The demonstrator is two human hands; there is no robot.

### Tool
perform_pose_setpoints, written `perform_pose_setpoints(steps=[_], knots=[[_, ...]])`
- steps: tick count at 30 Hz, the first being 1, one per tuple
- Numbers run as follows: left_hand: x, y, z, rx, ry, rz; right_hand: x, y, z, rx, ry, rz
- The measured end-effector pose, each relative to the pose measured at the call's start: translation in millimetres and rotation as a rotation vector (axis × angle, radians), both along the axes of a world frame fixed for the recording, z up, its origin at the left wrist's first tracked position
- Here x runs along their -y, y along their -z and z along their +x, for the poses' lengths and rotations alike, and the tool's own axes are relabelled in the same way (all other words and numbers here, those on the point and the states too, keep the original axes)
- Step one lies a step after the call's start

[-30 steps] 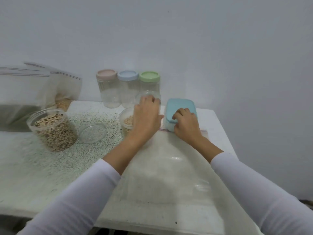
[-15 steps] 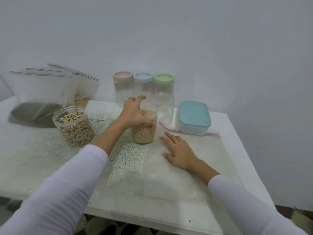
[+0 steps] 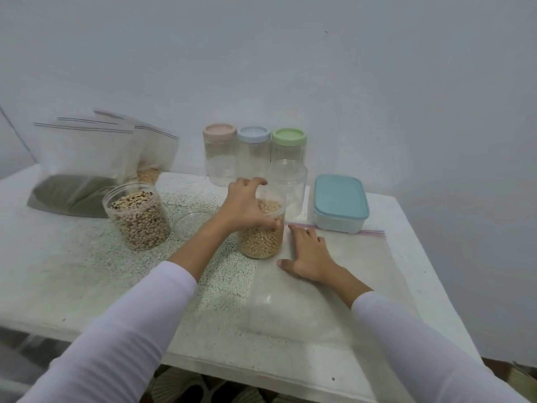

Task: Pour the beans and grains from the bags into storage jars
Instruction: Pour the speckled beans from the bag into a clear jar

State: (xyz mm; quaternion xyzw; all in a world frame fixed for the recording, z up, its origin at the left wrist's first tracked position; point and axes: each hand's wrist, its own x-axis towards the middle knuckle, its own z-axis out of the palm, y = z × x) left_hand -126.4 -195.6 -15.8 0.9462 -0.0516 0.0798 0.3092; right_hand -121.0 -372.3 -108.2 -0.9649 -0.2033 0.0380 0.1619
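Observation:
A clear jar of pale round beans [image 3: 261, 239] stands mid-table, lidless. My left hand [image 3: 245, 205] grips its rim and side from above. My right hand [image 3: 306, 253] lies flat, fingers spread, on an empty clear zip bag [image 3: 334, 286] spread over the table's right half. A second open jar of black-eyed beans [image 3: 138, 221] stands to the left. Behind it lean several zip bags [image 3: 87, 158], one holding dark grain, another yellowish grain. An empty clear jar [image 3: 289, 181] stands just behind the gripped jar.
Three empty jars with pink [image 3: 219, 154], blue [image 3: 253, 155] and green [image 3: 289, 146] lids line the back wall. A blue-lidded box [image 3: 340, 203] sits at the right. A clear lid [image 3: 191, 223] lies between the two filled jars. The white table [image 3: 58, 280] is speckled.
My right hand left the blue-lidded box and came down flat onto the empty bag. My left hand settled its grip on the pale-bean jar. The view shifted left.

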Motion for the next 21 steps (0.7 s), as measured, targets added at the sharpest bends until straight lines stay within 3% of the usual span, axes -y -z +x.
perform_pose_setpoints(steps=[5,11,14,17,19,21], knots=[[2,14,-2,-0.003,-0.013,0.017,4,-8,0,0.008,0.063,0.244],[-7,6,-5,-0.104,0.098,-0.018,-22,-55,10,0.443,0.175,0.632],[-35,-10,-10,0.050,0.033,-0.095,-51,-86,14,0.705,0.060,0.648],[-86,-27,-16,0.271,-0.160,-0.138,-90,-106,17,0.827,-0.114,0.608],[-130,-35,-17,0.388,-0.297,-0.155,-121,-109,19,0.799,-0.225,0.558],[-171,-39,-15,0.431,-0.396,-0.164,-150,-104,26,0.617,-0.277,0.441]])
